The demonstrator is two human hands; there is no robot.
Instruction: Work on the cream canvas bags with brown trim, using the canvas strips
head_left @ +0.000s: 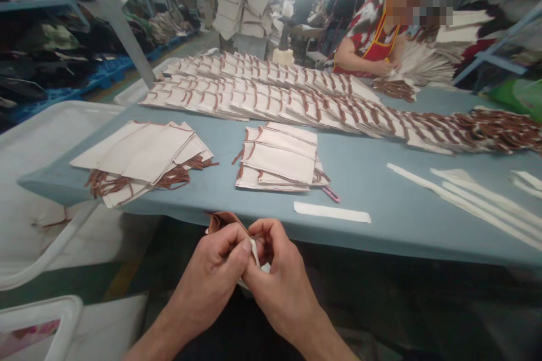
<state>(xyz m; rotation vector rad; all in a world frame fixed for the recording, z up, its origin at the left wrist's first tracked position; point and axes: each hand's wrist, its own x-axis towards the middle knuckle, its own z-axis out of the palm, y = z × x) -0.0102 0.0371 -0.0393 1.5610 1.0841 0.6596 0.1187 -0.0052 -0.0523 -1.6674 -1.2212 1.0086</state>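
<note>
My left hand (pixel 215 271) and my right hand (pixel 282 273) meet in front of the table edge, fingers pinched on one small piece of brown and white fabric (pixel 226 219). Its brown part sticks up past my left fingers; white bits show between the hands, and the rest is hidden. Beyond them on the blue-grey table lies a small stack of cream pieces with brown edging (pixel 279 158). A pink tool (pixel 331 194) pokes out at its right side. Nearby rests a short white strip (pixel 332 212).
Another cream stack with brown cords (pixel 139 152) lies at the left. Long overlapping rows of cream pieces (pixel 262 96) cross the table (pixel 359 169). White strips (pixel 466 197) lie right. A person in a red apron (pixel 376 45) works across the table. White bins (pixel 55 118) stand left.
</note>
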